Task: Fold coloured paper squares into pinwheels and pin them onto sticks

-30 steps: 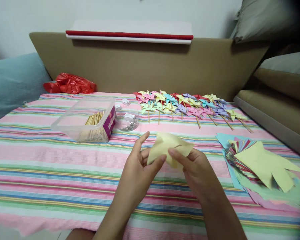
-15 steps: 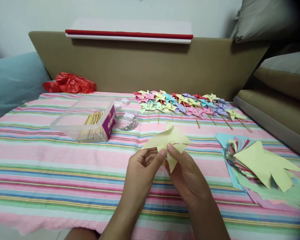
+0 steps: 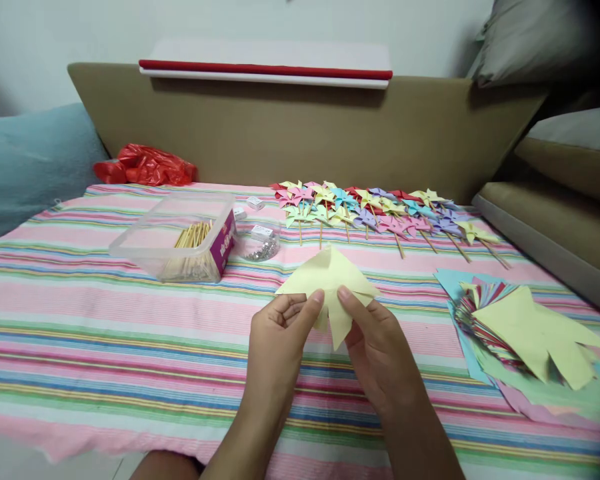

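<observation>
A pale yellow paper pinwheel cutout (image 3: 333, 270), slit into pointed blades, is held up above the striped cloth in front of me. My left hand (image 3: 285, 327) pinches its left side, thumb on the near face and fingers behind. On the other side, my right hand (image 3: 373, 333) grips it the same way, its thumb close to the left one. One blade hangs down between the two hands. To the right lies a stack of cut paper sheets (image 3: 530, 327) in several colours, with a yellow cutout on top.
Finished paper pinwheels (image 3: 365, 207) on sticks lie in rows at the back. Left of them stand a clear plastic box (image 3: 140, 250) of wooden sticks and a small round container (image 3: 263, 248) of metal bits. A red plastic bag (image 3: 153, 165) sits at the back left.
The yellow cutout has turned to a flatter, more face-on view, its top blade now upright and wider. Both thumbs have moved slightly apart. The whole view has shifted a little.
</observation>
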The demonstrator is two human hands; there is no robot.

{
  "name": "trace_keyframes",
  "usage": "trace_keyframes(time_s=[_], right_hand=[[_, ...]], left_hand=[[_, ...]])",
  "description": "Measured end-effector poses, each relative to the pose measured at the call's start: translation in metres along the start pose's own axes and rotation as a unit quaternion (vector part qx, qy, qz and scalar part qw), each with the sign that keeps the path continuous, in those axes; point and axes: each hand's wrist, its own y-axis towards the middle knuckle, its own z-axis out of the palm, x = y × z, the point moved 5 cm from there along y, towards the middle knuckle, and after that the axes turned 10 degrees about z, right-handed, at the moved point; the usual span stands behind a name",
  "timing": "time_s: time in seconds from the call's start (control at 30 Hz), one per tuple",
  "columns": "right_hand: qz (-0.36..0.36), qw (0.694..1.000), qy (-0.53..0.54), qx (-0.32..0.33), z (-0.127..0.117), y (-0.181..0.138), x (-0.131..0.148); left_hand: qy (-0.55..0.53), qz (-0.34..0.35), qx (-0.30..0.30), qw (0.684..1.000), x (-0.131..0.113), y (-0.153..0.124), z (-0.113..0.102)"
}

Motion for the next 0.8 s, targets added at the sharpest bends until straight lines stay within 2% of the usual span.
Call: trace_keyframes(time_s=[0.27, 0.4, 0.47, 0.53, 0.67, 0.8], right_hand=[[-0.036, 0.998, -0.036, -0.028, 0.003, -0.003, 0.003], [-0.117, 0.992, -0.04, -0.006, 0.007, -0.009, 0.013], [-0.181, 0.98, -0.084, 0.023, 0.009, -0.014, 0.018], [-0.22, 0.958, -0.174, 0.051, 0.01, -0.016, 0.019], [-0.232, 0.907, -0.349, 0.054, 0.006, -0.015, 0.015], [-0.252, 0.891, -0.376, 0.033, 0.005, -0.014, 0.019]], left_hand=[[0.011, 0.007, -0.012, 1.0, 0.001, 0.001, -0.001], [-0.002, 0.04, -0.022, 0.999, -0.003, 0.003, -0.005], [-0.018, 0.058, -0.024, 0.998, -0.006, 0.005, -0.007], [-0.03, 0.067, -0.026, 0.997, -0.009, 0.006, -0.01], [-0.027, 0.074, -0.024, 0.997, -0.011, 0.006, -0.012], [-0.002, 0.074, -0.021, 0.997, -0.013, 0.005, -0.01]])
